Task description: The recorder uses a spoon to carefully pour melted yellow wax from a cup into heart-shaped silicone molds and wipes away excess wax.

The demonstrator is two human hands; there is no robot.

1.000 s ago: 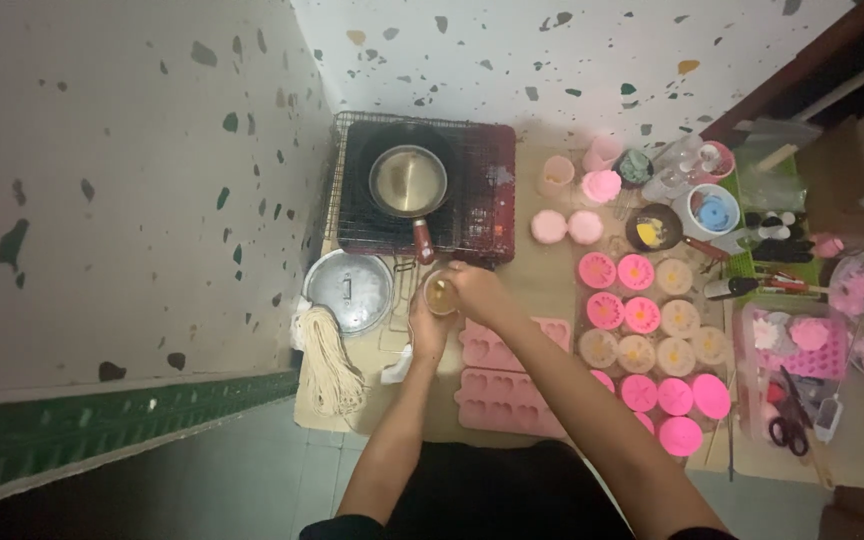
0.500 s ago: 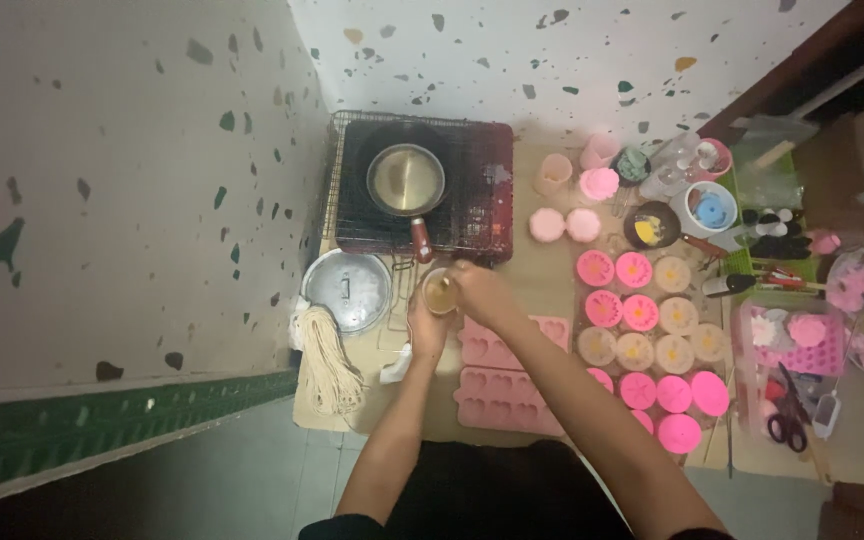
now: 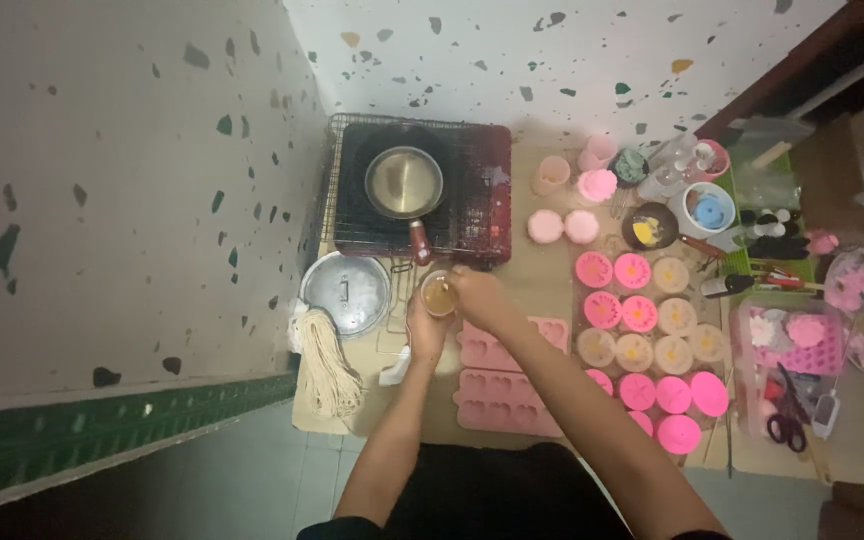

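My left hand [image 3: 425, 333] holds a small clear cup of amber liquid [image 3: 439, 296] from below. My right hand [image 3: 479, 297] rests at the cup's right rim, fingers closed on it or on something thin at it; I cannot tell which. Both hands sit just in front of a dark portable stove [image 3: 472, 190] that carries a small steel saucepan [image 3: 404, 182] with a red handle. Right under my right forearm lie pink silicone moulds [image 3: 497, 400].
A steel lid [image 3: 346, 291] and a bundle of pale string [image 3: 327, 363] lie to the left by the speckled wall. Round pink and cream moulds [image 3: 642, 335] fill the right side, with small bowls [image 3: 707, 209], a pink tray [image 3: 797, 340] and scissors [image 3: 780, 425] beyond.
Both hands stay at the cup in front of the stove; only the camera view has shifted slightly.
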